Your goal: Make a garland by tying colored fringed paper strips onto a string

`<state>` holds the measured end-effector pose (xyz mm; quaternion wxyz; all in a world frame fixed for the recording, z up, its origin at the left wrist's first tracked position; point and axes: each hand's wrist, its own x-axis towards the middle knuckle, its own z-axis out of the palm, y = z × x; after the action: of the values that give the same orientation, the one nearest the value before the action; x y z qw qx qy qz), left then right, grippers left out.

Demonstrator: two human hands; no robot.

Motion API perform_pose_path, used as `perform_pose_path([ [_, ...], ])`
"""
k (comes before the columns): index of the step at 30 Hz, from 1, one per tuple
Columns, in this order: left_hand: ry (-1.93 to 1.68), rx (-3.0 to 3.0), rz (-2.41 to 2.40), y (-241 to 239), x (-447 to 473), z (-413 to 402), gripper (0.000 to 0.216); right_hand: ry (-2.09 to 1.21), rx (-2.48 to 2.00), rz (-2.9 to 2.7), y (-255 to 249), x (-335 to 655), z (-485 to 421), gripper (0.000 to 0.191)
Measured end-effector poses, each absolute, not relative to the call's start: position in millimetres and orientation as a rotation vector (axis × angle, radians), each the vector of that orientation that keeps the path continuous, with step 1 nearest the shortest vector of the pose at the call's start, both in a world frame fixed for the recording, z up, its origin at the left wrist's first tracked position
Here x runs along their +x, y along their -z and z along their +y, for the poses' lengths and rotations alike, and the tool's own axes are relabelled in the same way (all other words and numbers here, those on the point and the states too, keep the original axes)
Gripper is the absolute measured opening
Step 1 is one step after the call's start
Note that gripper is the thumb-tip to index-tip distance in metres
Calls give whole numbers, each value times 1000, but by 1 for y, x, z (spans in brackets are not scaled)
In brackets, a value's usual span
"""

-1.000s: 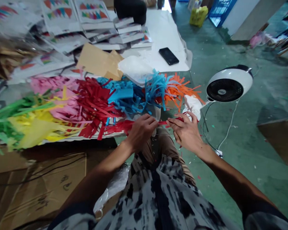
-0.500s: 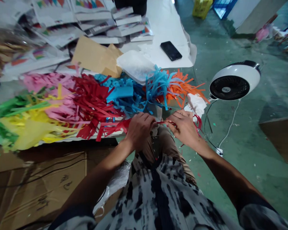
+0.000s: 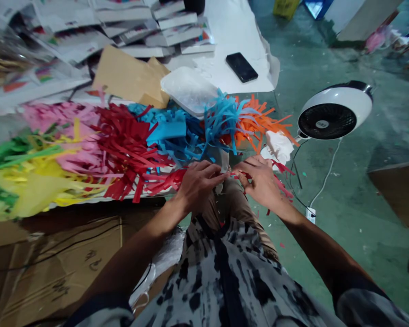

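Both hands have drawn closer since a second ago, so less paper shows between them, and loose red tails now hang by the right wrist. The left hand (image 3: 198, 184) and right hand (image 3: 261, 182) meet over the person's lap, just off the table (image 3: 98, 199) edge. Each is closed in a pinch on the red strip (image 3: 230, 174), with thumb against bent fingers and fingertips nearly touching across the short span.

The strip looks like thin cut paper: very light and limp, and likely to tear or crease if pulled hard or twisted. Its fringed tails would snag on one another. The solid uncut band looks the safest place to grip, held flat between thumb and forefinger rather than by a single tail. To the left the strip runs back into the red pile (image 3: 129, 145).

Both forearms reach forward and angle inward from the elbows. The wrists are level and the knuckles face up, the left a little more curled than the right.

Blue fringe (image 3: 221, 119) and orange fringe (image 3: 259, 122) lie just beyond the hands. A fan (image 3: 334, 113) stands on the floor to the right, and a phone (image 3: 241, 67) lies farther back on the table.
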<state>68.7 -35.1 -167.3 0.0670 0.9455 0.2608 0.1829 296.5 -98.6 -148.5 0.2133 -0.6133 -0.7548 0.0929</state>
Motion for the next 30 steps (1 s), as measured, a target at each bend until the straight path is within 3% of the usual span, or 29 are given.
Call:
perform_pose_path([
  [8,-595,2917,969,165,28,-44,38,-60,-1683,-2142,158,321,-115,26],
  [18,-747,2968,862,168,28,-69,26,87,-1585,-2305,150,294,-132,36],
  [30,-820,2961,932,183,30,-111,23,212,-1447,-2340,168,263,-152,27],
])
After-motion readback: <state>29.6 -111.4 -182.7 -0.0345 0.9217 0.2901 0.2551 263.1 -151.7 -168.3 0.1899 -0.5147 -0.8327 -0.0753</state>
